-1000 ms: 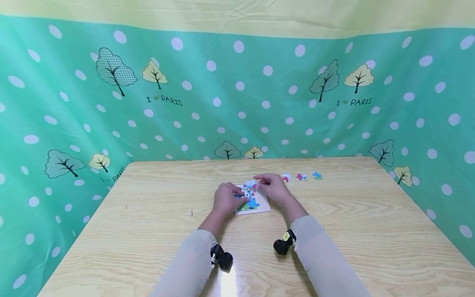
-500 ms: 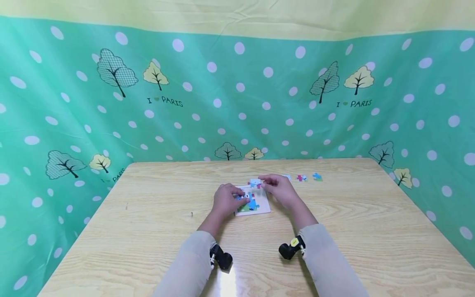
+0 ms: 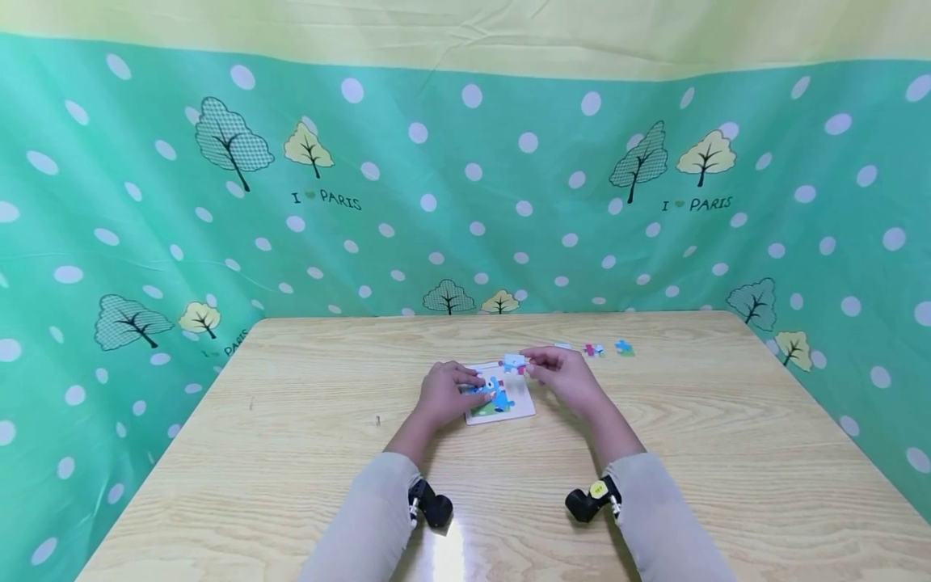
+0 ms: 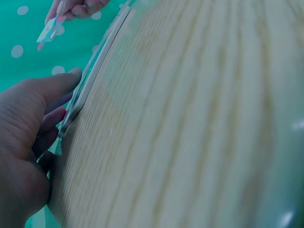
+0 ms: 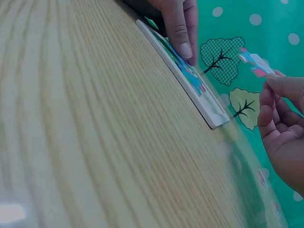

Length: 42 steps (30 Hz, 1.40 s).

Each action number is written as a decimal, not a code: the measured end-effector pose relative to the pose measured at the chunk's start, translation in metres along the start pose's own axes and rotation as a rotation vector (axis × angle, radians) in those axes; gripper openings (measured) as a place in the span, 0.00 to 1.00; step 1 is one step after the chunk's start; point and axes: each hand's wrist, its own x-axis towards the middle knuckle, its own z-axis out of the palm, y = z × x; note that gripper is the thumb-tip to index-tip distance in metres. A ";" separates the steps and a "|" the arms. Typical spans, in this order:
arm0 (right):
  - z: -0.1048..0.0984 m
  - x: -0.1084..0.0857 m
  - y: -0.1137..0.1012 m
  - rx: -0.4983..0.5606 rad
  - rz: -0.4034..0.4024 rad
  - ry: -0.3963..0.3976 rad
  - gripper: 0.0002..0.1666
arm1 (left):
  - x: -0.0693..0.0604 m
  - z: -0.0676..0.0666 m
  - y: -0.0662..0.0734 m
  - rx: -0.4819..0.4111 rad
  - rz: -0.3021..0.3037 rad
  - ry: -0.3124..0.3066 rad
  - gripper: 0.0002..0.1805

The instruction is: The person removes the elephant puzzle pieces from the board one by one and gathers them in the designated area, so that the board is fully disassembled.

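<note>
My left hand (image 3: 442, 393) rests on a white puzzle board (image 3: 522, 399) in the head view, its thumb and fingers touching the joined puzzle pieces (image 3: 498, 404) there. These pieces show a blue figure on green and cover the board's left part; my fingers hide some of them. Between thumb and fingers, my right hand (image 3: 566, 378) pinches a jigsaw piece (image 3: 513, 362) in white, blue and pink. The right wrist view shows that jigsaw piece (image 5: 258, 64) held up off the board (image 5: 209, 110), apart from it. The right part of the board is bare.
Behind the right hand, a mostly hidden puzzle piece (image 3: 563, 346), a pink-and-white piece (image 3: 593, 350) and a blue-and-green piece (image 3: 624, 347) lie on the wooden table (image 3: 291, 469). A green dotted curtain (image 3: 393, 186) hangs around the table's back and sides.
My right hand has moved to the right with the pinched jigsaw piece, from over the joined pieces to the board's far right corner. The left hand stays on the board.
</note>
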 end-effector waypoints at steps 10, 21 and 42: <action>-0.020 -0.011 0.001 0.014 -0.013 0.015 0.18 | -0.001 0.000 0.000 -0.024 -0.012 -0.015 0.14; -0.038 -0.011 0.010 0.065 0.012 0.050 0.19 | -0.002 0.000 -0.003 -0.043 -0.039 -0.012 0.14; -0.063 -0.009 0.029 0.018 0.082 0.089 0.21 | -0.002 -0.002 -0.003 -0.073 -0.063 -0.023 0.14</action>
